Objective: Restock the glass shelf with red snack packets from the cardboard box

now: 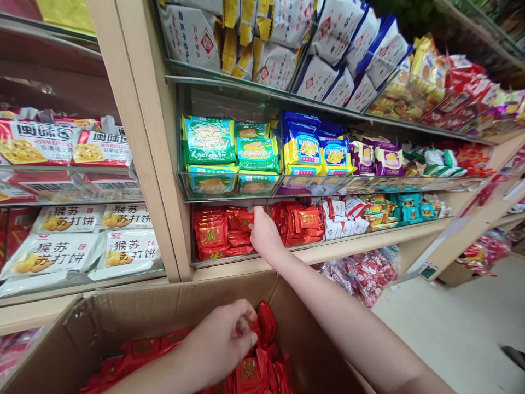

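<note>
Across the far side, wooden shelving (153,109), cut off at the top, left and right, with clear-fronted rows of wrapped snacks. At the near side, a deep, open cardboard box (164,303), cut off below, with the right-hand part of its interior in shadow and behind the right forearm (340,295). Far to the right, pale floor (443,314). Under the shelving, bagged goods (373,273) in red and white, partly behind that forearm and hard to make out through shiny plastic.

Reaching up and far to the lowest row, the right hand (263,232) — back toward the viewer, fingers mostly hidden, grip impossible to tell. Just to its left and right, touching or nearly so, shelved red packets (211,232) with gold print.

Lower and nearer, over the box, the left hand (227,339), with fingers curled and thumb close to them in a narrow, slightly blurred pinch; anything held there impossible to tell. Directly beyond and right of those fingertips, and below the palm, boxed red packets (250,372) in a loose heap — many partly covered by the left hand and forearm.
</note>
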Motion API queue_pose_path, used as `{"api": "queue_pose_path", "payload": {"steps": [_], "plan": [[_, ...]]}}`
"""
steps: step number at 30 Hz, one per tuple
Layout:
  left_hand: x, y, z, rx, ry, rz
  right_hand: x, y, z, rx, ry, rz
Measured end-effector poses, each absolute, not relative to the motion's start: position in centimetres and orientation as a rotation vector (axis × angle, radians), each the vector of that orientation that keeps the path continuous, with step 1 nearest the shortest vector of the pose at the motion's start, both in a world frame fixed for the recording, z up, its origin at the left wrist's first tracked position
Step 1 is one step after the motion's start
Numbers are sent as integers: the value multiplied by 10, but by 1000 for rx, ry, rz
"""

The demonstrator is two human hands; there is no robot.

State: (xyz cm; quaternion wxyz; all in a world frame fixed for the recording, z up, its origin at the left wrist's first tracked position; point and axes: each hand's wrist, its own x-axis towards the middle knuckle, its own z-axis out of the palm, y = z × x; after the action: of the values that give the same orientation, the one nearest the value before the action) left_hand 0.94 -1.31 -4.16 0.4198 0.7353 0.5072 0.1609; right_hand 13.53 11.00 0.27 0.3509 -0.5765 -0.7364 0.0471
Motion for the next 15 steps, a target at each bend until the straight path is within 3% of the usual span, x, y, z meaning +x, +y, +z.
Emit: {"api": "queue_pose_path", "payload": {"steps": [8, 15], "plan": [[8, -36, -32, 2107, 1200, 79, 124, 135, -12, -1595, -1892, 286], [2, -32, -48, 2241, 1073, -1, 110, 146, -20, -1628, -1864, 322]]}}
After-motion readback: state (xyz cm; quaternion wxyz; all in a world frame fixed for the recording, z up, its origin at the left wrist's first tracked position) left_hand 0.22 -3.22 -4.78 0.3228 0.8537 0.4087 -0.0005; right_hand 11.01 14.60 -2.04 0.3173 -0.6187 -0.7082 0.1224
